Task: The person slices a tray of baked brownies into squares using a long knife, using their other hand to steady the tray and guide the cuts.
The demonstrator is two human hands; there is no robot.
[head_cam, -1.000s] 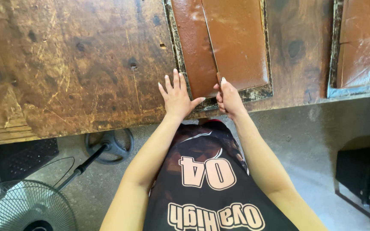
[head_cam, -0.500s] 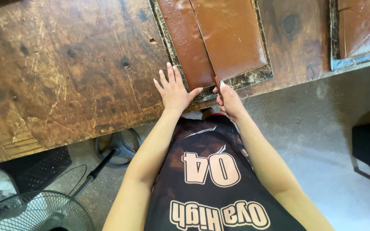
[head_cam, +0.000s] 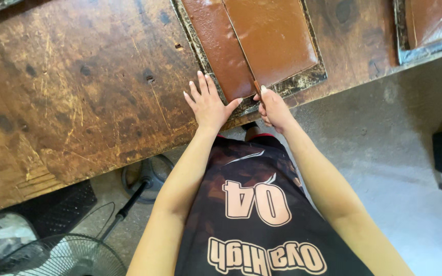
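The left hand (head_cam: 208, 102) lies flat with its fingers spread open, the palm on the worn wooden table (head_cam: 78, 92) and the thumb reaching over the dark rim of a shallow metal tray (head_cam: 310, 76). In this tray there is a smooth brown slab (head_cam: 267, 36), and a thin straight cut line runs along it from the top down to the near edge. The right hand (head_cam: 274, 108) is closed around a small tool (head_cam: 256, 89) whose tip touches the slab at the near end of that line; I cannot tell if it is a knife or a scraper, because the fingers hide most of it. In my judgement the main risk is for the left thumb, which is just beside the blade tip: if the tool slips out of the soft slab suddenly, it can run toward that thumb. Also the tray sits very near the table edge, with one corner close to the border, so a strong pull toward the body can move it over the edge and let it fall to the concrete floor (head_cam: 395, 168). A tilted blade can also make the cut line crooked or tear the narrow strip on the left. A second tray (head_cam: 410, 48) stands well apart on the right, and a fan (head_cam: 67, 255) stands on the floor below.
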